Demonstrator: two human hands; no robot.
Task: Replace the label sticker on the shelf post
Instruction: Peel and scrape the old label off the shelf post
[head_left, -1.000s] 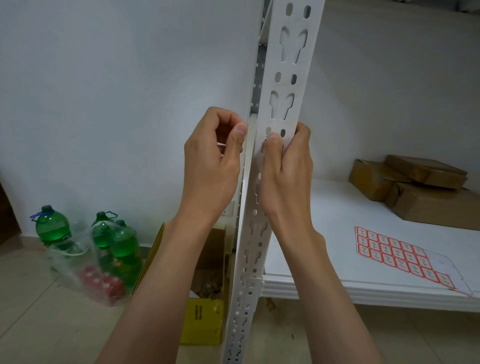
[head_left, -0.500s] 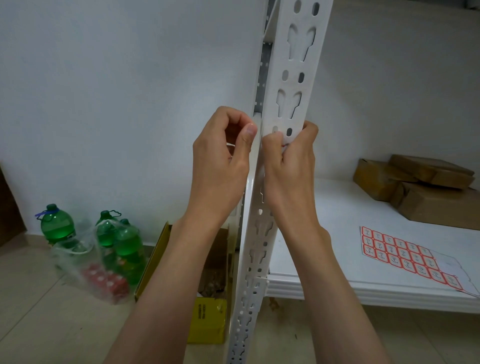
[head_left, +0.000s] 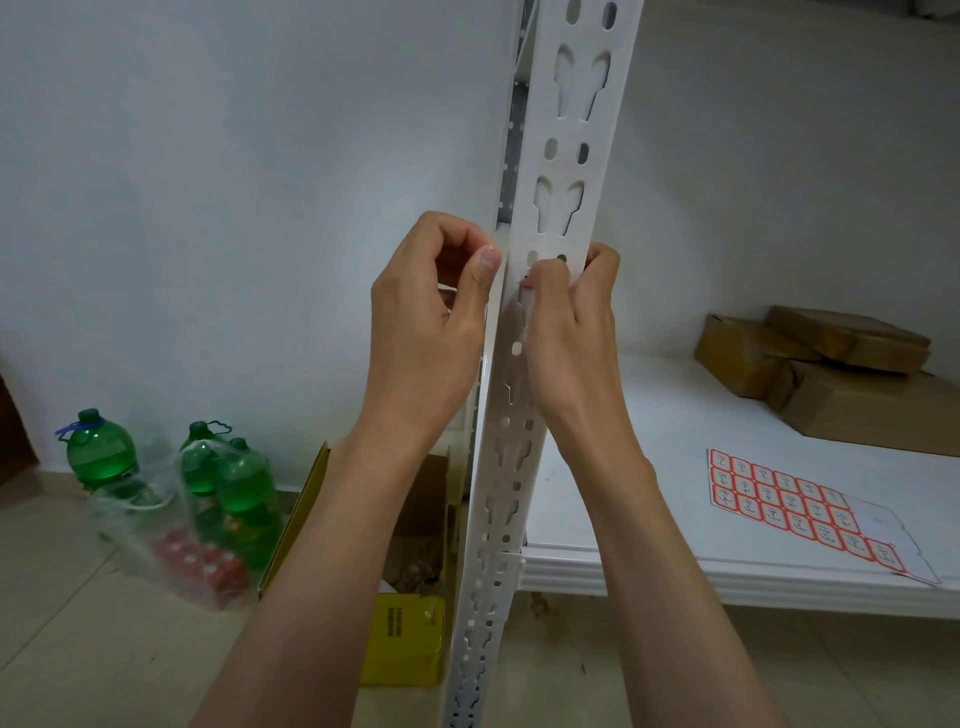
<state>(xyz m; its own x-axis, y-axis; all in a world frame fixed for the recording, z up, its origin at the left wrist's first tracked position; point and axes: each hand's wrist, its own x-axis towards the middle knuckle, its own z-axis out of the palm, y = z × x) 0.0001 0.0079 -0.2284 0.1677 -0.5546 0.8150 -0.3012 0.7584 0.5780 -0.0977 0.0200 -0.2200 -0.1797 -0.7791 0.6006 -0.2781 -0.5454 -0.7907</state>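
A white slotted shelf post (head_left: 563, 171) runs up the middle of the head view. My left hand (head_left: 431, 322) grips the post's left edge, thumb pressed on its front corner. My right hand (head_left: 569, 327) is curled against the front face, thumb and fingers pinching a small red-edged label sticker (head_left: 525, 291) that is partly lifted from the post; most of it is hidden by my fingers. A sheet of red-bordered label stickers (head_left: 795, 506) lies on the white shelf (head_left: 675, 426) to the right.
Brown cardboard parcels (head_left: 831, 369) are stacked at the back right of the shelf. On the floor to the left stand green bottles (head_left: 101, 452) in a clear plastic bag (head_left: 171, 540) and an open yellow box (head_left: 405, 587) beside the post.
The view has shifted slightly. A bit of the sticker's red edge and white face now shows by my right thumb, where it was hidden before. My left hand keeps its grip.
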